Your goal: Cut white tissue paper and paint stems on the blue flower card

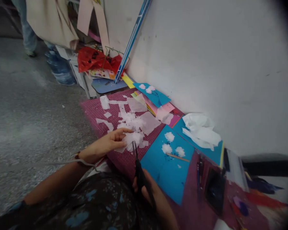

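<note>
In my right hand (pixel 153 190) is a pair of black-handled scissors (pixel 140 175), its narrow blades pointing away from me into the white paper scraps. The fingers are wrapped round the handles. My left hand (pixel 115 139) is at the near side of the scrap pile (pixel 133 123), thumb and index finger apart, beside thin white paper (pixel 134 138). I see no piece clearly gripped in it. To the right lies a blue sheet (pixel 158 159) with several fluffy white paper tufts (pixel 169 136) on it, dark marks and a thin wooden stick (pixel 177 157).
Crumpled white tissue (pixel 203 131) lies near the wall. Behind the pile, a second blue sheet (pixel 156 95) with tufts rests on coloured paper. A dark tray-like object (pixel 214 188) is at right. A long blue strip (pixel 132 41) leans on the wall; a water jug (pixel 60 68) stands on the floor.
</note>
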`<state>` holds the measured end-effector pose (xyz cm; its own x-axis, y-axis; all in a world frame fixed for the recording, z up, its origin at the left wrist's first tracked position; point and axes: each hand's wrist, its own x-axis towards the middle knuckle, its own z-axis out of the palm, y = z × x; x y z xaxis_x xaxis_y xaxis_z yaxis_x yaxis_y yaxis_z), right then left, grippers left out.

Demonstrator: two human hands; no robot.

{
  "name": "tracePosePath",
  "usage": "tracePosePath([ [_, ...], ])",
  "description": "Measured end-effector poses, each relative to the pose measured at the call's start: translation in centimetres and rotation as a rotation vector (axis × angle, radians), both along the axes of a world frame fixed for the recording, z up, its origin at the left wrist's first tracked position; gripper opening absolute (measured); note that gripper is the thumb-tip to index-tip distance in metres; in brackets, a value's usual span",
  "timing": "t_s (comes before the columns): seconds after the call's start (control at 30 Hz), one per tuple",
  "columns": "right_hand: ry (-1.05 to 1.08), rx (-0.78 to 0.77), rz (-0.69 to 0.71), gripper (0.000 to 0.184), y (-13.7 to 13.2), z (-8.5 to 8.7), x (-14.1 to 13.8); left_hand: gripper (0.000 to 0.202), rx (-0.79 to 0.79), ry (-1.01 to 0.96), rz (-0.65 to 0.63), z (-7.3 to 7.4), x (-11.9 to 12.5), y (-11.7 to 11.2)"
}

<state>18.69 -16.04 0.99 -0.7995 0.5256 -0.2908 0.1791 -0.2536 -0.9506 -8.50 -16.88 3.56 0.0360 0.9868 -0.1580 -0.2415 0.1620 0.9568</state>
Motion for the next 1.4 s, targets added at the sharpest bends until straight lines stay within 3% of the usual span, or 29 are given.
tracePosePath([
  [0.2, -0.046, -0.064, 0.023, 0.091, 0.7, 0.1, -0.6, 0.074, 0.000, 0.132, -0.153, 0.0, -0.4, 1.0],
  [0.47, -0.096, -0.083, -0.004, 0.094, 1.0, 0.5, -1.0, 0.079, 0.031, 0.356, -0.331, 0.3, -1.6, 3.4],
  [0.63, -0.077, -0.071, -0.054, 0.078, 1.0, 0.8, -1.1, 0.080, 0.052, 0.426, -0.406, 1.0, -1.6, 4.1],
  [0.87, -0.062, -0.040, -0.080, 0.079, 1.4, 0.2, -1.0, 0.077, 0.078, 0.479, -0.384, 1.1, -1.5, 5.0],
  [1.13, -0.134, -0.116, -0.170, 0.066, 2.0, -0.7, -1.7, 0.072, 0.001, 0.373, -0.381, -0.1, -1.9, 6.1],
  [1.27, -0.139, -0.135, -0.200, 0.062, 2.4, -0.7, -2.0, 0.049, -0.154, 0.207, -0.307, -2.1, -3.1, 5.0],
  [1.4, -0.149, -0.151, -0.206, 0.065, 2.6, -0.9, -2.4, 0.041, -0.245, 0.187, -0.379, -4.3, -3.7, 3.4],
])
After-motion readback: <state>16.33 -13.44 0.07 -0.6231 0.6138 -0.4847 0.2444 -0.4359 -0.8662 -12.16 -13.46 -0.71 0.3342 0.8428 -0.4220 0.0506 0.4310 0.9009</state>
